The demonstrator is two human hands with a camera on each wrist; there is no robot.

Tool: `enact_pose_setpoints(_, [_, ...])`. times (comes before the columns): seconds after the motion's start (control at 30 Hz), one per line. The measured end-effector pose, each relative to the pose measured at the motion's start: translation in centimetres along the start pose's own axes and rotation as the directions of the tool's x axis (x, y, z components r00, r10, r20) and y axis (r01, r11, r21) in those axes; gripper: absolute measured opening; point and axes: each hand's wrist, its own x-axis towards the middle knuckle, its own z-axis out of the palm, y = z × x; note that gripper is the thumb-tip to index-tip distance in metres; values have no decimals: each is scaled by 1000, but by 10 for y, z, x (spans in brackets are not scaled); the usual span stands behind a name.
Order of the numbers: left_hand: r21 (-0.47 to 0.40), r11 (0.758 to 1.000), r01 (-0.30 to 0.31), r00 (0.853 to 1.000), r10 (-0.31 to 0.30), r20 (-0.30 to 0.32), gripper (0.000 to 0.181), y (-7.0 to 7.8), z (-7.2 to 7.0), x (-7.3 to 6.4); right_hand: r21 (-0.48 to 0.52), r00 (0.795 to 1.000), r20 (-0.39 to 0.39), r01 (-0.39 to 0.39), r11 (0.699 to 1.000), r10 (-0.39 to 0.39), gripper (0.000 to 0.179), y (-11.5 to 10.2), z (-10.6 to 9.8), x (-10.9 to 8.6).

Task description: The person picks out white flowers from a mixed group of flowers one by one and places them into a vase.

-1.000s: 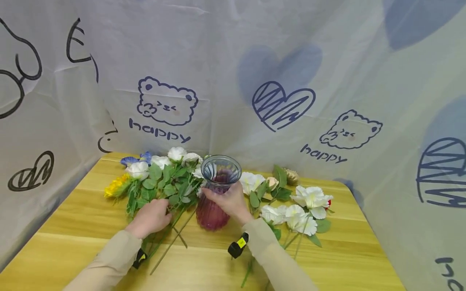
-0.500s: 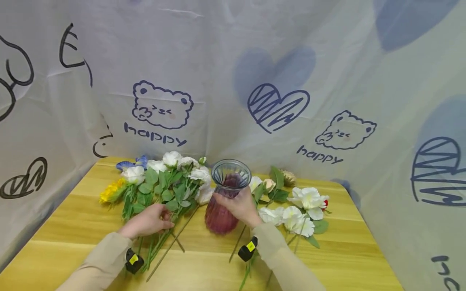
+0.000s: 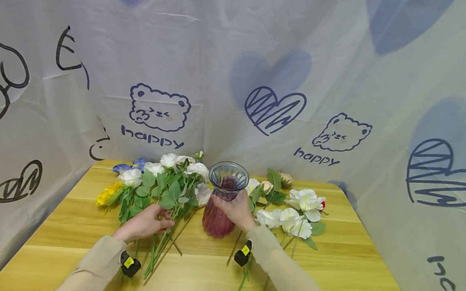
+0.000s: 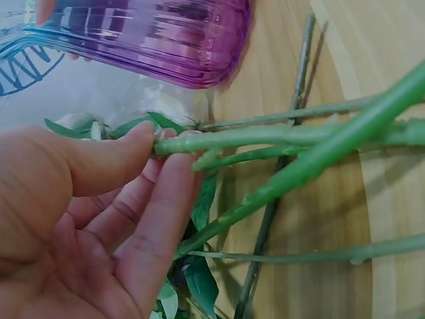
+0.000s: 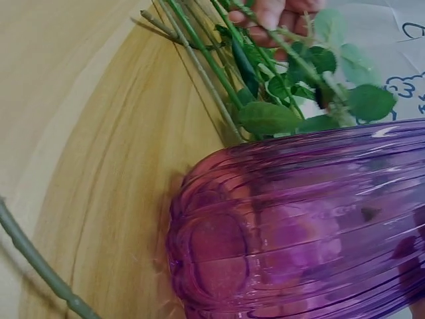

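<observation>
My right hand [image 3: 238, 210] grips a ribbed glass vase [image 3: 220, 220] around its neck. The glass is purple-pink below and clear bluish at the wide rim, and it stands upright on the table. To its left, my left hand [image 3: 143, 222] pinches a green flower stem [image 4: 246, 138] between thumb and index finger; the other fingers lie half bent beneath. That hand is in front of a bunch of artificial flowers, with white blooms [image 3: 169, 160] at the far end and green leaves [image 3: 174, 190] over the upper stems. Part of the pinched stem is hidden by leaves.
A yellow sunflower [image 3: 109, 195] and a blue flower [image 3: 129, 165] lie at the left of the bunch. More white flowers [image 3: 306, 202] lie right of the vase, with loose stems pointing forward. Behind the wooden table [image 3: 346, 250] hangs a printed white sheet [image 3: 218, 72].
My right hand has shifted the vase a little to the right, away from the left bunch. My left hand's fingers, earlier down among the stems, now hold a stem higher up.
</observation>
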Motion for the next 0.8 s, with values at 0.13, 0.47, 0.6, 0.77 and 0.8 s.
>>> enact_pose_setpoints(0.13, [-14,999,-38,999,38,6,17,1,-2,1,5,1000,-3,-10,1000,10,52,3,0,0])
enact_pose_setpoints(0.47, [-57,991,-117,992,115,-45,35,5,-6,-1,25,1000,26,-13,1000,13,51,-33,4,-2])
enact_pose_setpoints(0.6, [-57,991,-122,989,116,-92,40,11,-6,-1,0,1000,7,-8,1000,8,51,-37,5,-2])
enact_pose_setpoints(0.77, [-21,984,-175,975,171,-143,28,21,-2,1,-26,999,-32,-32,999,32,47,-37,3,-5])
enact_pose_setpoints(0.8, [-5,984,-181,972,178,-155,26,24,-1,1,-25,999,-34,-35,999,34,47,-37,2,-6])
